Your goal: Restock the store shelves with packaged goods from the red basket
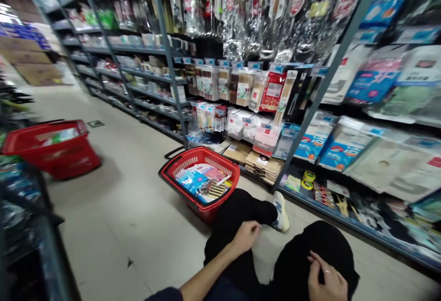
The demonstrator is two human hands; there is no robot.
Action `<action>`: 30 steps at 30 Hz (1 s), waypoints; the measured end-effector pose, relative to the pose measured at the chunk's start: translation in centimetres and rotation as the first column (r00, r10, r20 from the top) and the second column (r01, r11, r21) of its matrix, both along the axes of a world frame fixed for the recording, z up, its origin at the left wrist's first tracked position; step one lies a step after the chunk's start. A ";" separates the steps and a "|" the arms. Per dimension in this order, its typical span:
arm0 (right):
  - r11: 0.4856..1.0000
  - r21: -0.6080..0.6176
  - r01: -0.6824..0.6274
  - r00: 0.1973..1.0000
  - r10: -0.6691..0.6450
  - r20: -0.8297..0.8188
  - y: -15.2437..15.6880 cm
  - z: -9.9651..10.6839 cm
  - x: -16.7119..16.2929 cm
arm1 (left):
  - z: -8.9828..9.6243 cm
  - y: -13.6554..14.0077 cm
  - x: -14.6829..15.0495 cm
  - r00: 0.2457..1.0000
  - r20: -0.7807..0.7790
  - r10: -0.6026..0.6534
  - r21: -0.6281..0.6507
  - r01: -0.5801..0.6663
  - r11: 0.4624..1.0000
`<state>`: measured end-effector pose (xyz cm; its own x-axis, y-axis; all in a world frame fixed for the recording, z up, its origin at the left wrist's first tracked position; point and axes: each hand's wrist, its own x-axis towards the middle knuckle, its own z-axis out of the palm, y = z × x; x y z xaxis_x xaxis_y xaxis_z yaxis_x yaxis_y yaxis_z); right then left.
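In the head view, the left hand (246, 236) is curling loosely over the left leg (230, 216), and whether it is fully closed I cannot tell. The right hand (325, 277) is hanging slack over the right knee (332, 236), fingers bent and apart, gripping nothing visible. The near basket (205, 214) is standing on the floor (113, 204) just beyond the left leg, holding packs (195, 182). Another basket (58, 155) is standing farther left. Along the right, shelves (315, 108) are carrying packaged goods (344, 149); boxes (37, 75) are sitting far left.
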<state>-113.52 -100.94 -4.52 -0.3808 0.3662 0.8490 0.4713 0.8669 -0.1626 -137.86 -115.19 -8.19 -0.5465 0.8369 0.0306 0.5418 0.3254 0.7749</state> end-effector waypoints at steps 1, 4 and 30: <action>1.000 -0.017 0.007 1.000 -0.007 0.004 -0.1 -0.1 0.0 | 0.9 -0.5 -1.9 0.992 -0.010 0.126 0.106 -0.124 0.987; 0.991 -0.114 0.075 0.997 -0.073 0.022 -0.4 -0.1 0.2 | 4.0 -3.3 -9.7 0.874 -0.128 0.469 0.111 -0.457 0.882; 0.988 -0.142 0.058 0.998 -0.063 -0.030 -0.2 -0.3 0.1 | -2.2 -8.8 -22.3 0.832 -0.458 0.312 -0.583 -0.547 0.601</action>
